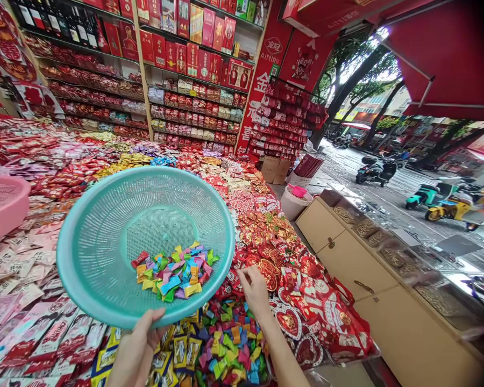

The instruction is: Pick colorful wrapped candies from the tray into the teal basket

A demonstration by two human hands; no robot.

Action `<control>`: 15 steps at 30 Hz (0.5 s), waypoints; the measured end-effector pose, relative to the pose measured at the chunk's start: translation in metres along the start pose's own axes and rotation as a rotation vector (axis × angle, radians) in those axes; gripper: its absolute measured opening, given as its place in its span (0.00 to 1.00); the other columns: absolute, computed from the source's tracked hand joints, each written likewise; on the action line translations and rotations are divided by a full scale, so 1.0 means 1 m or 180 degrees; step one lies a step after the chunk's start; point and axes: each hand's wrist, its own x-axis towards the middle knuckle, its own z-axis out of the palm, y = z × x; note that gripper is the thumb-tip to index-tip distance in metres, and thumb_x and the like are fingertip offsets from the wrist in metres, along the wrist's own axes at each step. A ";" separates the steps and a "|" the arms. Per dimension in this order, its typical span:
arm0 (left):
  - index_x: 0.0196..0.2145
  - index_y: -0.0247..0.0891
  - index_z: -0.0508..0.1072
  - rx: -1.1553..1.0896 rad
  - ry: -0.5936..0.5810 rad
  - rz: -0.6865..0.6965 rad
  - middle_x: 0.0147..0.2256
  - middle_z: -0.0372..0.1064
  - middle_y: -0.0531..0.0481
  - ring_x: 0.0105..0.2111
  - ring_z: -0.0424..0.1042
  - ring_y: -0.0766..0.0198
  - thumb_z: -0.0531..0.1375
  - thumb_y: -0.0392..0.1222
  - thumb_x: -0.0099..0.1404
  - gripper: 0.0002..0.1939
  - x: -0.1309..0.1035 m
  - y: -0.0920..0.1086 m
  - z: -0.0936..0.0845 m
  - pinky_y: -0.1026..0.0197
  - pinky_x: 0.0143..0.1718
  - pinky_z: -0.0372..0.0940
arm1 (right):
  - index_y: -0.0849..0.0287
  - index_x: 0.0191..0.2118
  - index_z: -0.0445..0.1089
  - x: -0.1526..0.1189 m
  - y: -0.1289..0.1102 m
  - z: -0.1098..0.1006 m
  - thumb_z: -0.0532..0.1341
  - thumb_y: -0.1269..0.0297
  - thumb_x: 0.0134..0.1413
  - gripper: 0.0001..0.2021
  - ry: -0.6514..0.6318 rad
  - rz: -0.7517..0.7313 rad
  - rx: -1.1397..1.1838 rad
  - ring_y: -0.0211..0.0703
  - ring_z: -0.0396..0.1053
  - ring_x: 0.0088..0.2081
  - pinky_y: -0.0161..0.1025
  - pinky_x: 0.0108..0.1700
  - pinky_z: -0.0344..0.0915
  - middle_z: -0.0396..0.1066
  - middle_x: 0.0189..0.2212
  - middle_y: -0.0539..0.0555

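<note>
Sweets (pixel 173 271) in bright wrappers — blue, green, yellow, pink, purple and red — lie heaped inside a round turquoise basket (pixel 92 269), gathered toward the near right part of its mesh bottom. The left hand (pixel 137 346) grips the basket's near rim, its thumb over the edge and its other fingers beneath, partly hidden. The right hand (pixel 255 290) is just right of the basket, above red packets (pixel 260 269), its fingers curled; whether their tips meet or pinch anything cannot be told. Below the basket, between the two forearms, spreads a pile of similar colorful sweets (pixel 232 346), with yellow-and-blue packets (pixel 181 349) beside it on the left. Heart-shaped red packets (pixel 288 321) lie to the right of the right forearm, and a pink basket (pixel 4 215) sits at the far left among more wrapped goods. Beyond stand shelves (pixel 189 80) of red boxes and bags; a beige cabinet (pixel 358 290) runs along the right, with parked scooters (pixel 377 171) outside.
</note>
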 end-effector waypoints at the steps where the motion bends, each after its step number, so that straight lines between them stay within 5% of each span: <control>1: 0.27 0.36 0.73 -0.0017 0.0014 -0.0002 0.30 0.74 0.50 0.34 0.74 0.56 0.66 0.26 0.34 0.17 0.001 0.001 0.000 0.58 0.33 0.72 | 0.58 0.32 0.71 -0.006 0.009 0.004 0.54 0.63 0.63 0.11 -0.0279 0.0009 -0.0102 0.40 0.65 0.34 0.35 0.39 0.59 0.66 0.31 0.52; 7: 0.28 0.36 0.73 -0.0044 0.0036 0.0028 0.32 0.75 0.49 0.36 0.75 0.53 0.63 0.24 0.36 0.18 0.002 0.006 -0.002 0.57 0.33 0.73 | 0.55 0.39 0.77 -0.029 0.029 0.026 0.58 0.75 0.53 0.13 -0.1717 0.0124 -0.0876 0.46 0.66 0.45 0.36 0.45 0.59 0.69 0.39 0.55; 15: 0.32 0.37 0.74 -0.0018 -0.0005 0.0112 0.33 0.76 0.50 0.35 0.75 0.56 0.63 0.25 0.40 0.18 0.006 0.000 -0.008 0.58 0.34 0.73 | 0.56 0.39 0.78 -0.032 0.020 0.026 0.59 0.74 0.52 0.12 -0.1929 0.0306 -0.1065 0.47 0.66 0.45 0.36 0.41 0.57 0.69 0.39 0.56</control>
